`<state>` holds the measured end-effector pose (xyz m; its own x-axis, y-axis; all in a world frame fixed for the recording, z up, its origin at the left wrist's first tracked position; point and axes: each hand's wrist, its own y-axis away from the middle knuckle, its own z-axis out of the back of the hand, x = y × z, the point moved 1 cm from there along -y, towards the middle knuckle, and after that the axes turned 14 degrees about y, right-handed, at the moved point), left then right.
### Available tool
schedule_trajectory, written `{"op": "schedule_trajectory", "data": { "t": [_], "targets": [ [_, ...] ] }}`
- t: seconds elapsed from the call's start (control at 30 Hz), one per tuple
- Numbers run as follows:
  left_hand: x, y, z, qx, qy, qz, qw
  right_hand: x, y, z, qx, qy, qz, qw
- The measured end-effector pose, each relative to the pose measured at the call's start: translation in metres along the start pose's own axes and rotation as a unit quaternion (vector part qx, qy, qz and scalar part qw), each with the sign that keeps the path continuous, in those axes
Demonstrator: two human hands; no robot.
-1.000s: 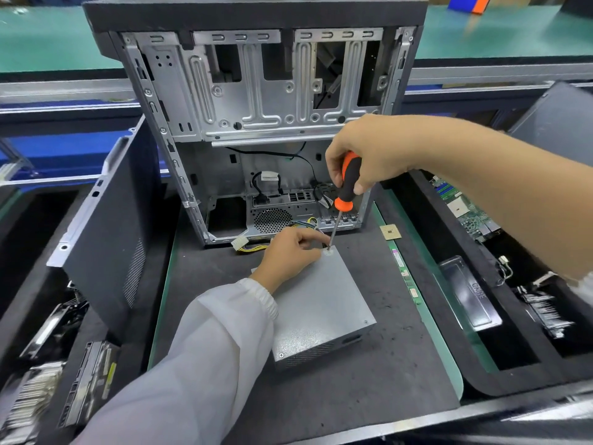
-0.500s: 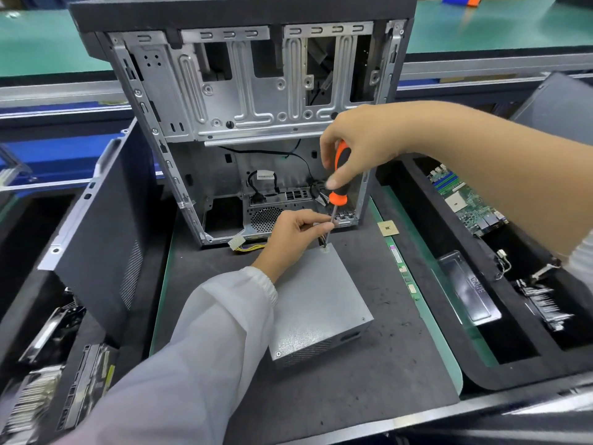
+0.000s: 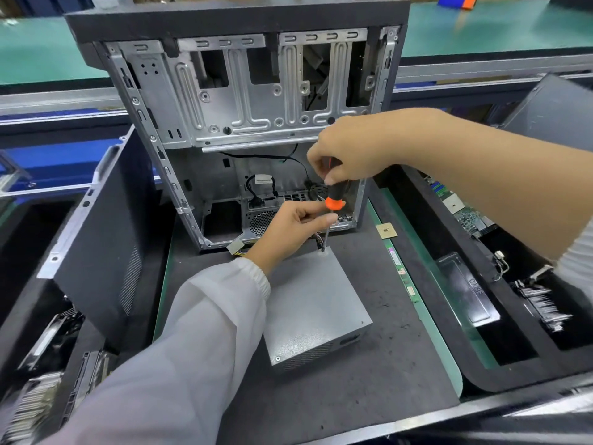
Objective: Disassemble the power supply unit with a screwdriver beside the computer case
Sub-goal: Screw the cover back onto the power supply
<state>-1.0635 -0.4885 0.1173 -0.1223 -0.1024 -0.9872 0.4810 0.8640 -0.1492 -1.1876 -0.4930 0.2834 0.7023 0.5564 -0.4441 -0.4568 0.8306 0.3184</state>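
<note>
An electronics disassembly workshop: green anti-static benches (image 3: 48,49), a dark work mat (image 3: 369,364), a stripped computer case (image 3: 256,101), and foam trays (image 3: 513,364) holding sorted circuit boards (image 3: 462,213).

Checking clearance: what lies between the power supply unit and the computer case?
In the head view, wires run from the power supply unit toward the computer case, over dark mat.

Matt speckled grey metal power supply box (image 3: 316,303), bare silvery stamped-steel computer case frame (image 3: 244,91), glossy orange-and-black plastic screwdriver handle (image 3: 335,195), rough dark grey foam mat (image 3: 369,380), thin white cloth sleeve (image 3: 199,332)
</note>
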Motion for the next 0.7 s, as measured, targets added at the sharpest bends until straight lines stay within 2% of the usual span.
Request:
{"op": "schedule_trajectory", "data": {
  "t": [0.1,0.17,0.27,0.33,0.47,0.6,0.7],
  "targets": [
    [-0.005,-0.001,-0.001,-0.015,0.001,-0.009,1.000,0.004,0.002,0.010,0.021,-0.031,0.030,0.999],
    [-0.004,-0.002,0.001,-0.027,-0.005,-0.011,1.000,0.004,0.003,0.013,0.017,-0.060,0.013,0.998],
    [-0.003,-0.004,0.002,-0.030,-0.009,0.001,1.000,0.002,0.004,0.013,0.040,-0.097,-0.099,0.989],
    [-0.004,-0.005,0.001,-0.022,-0.014,-0.003,1.000,0.004,0.001,0.010,0.054,-0.051,-0.145,0.987],
    [-0.006,-0.003,0.004,0.009,0.009,0.005,1.000,0.005,-0.005,0.009,0.008,0.061,-0.077,0.995],
    [-0.004,-0.002,0.008,0.007,0.038,0.015,0.999,0.005,-0.001,0.020,0.047,-0.018,0.011,0.999],
    [-0.003,-0.003,0.006,0.007,0.025,0.015,1.000,0.003,0.001,0.022,0.078,-0.124,0.019,0.989]
  ]
}}
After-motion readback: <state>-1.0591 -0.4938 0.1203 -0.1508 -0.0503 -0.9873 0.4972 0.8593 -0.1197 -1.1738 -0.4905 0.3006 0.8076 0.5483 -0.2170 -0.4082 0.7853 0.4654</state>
